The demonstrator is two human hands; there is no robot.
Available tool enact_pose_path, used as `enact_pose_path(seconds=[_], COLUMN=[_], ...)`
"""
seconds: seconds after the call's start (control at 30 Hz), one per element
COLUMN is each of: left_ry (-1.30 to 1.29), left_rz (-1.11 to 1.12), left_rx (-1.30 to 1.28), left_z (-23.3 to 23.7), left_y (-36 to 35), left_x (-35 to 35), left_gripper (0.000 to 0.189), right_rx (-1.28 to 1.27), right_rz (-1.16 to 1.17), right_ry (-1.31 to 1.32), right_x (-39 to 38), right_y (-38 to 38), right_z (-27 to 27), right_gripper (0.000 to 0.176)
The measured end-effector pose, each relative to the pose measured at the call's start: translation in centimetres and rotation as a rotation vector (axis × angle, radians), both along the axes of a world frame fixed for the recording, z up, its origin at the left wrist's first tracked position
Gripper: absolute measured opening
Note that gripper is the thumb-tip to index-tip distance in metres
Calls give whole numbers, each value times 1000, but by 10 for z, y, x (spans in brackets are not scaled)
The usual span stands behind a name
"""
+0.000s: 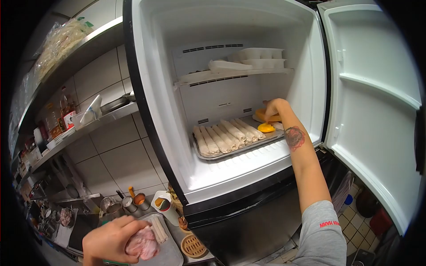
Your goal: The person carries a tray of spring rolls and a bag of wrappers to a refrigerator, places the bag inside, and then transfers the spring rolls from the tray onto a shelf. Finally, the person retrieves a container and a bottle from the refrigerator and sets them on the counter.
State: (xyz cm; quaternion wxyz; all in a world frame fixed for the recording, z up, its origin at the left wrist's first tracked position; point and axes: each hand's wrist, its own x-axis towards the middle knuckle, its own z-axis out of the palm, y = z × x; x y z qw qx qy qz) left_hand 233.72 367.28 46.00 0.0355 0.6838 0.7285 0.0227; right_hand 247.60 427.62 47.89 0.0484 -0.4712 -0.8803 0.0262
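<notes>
My left hand [111, 239] is closed around a pink lump of raw meat [143, 244], which seems to be in clear plastic. It is above a metal tray [171, 253] with pale rolls [158, 228] on it. Inside the open freezer, my right hand [274, 109] bends its fingers down over a yellow-orange block [259, 117], partly hidden by the hand. A brighter yellow piece [266, 128] lies just below the fingers. Beside them, several long, pale wrapped rolls [226, 136] lie in rows on a freezer tray [208, 157].
White plastic trays [259, 55] sit on the freezer's upper shelf [235, 76]. The freezer door [377, 88] stands wide open at right. Wall shelves [84, 117] with bottles and pans run along the left. A round wooden steamer piece [194, 246] and metal pots [141, 201] are below.
</notes>
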Motion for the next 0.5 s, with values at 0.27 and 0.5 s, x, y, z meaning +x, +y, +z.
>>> enact_pose_path(seconds=[0.27,0.5], left_ry=[-72,-559], left_rz=[319,686], left_rx=[167,300], left_z=[-80,-150], left_y=[-86,-143], left_x=[-25,-12], left_gripper=[68,62], right_rx=[-212,-195], right_rz=[-282,-141], right_ry=[-193,101], right_x=[-42,-36], right_y=[5,19], right_z=[-1,-3], right_gripper=[75,57])
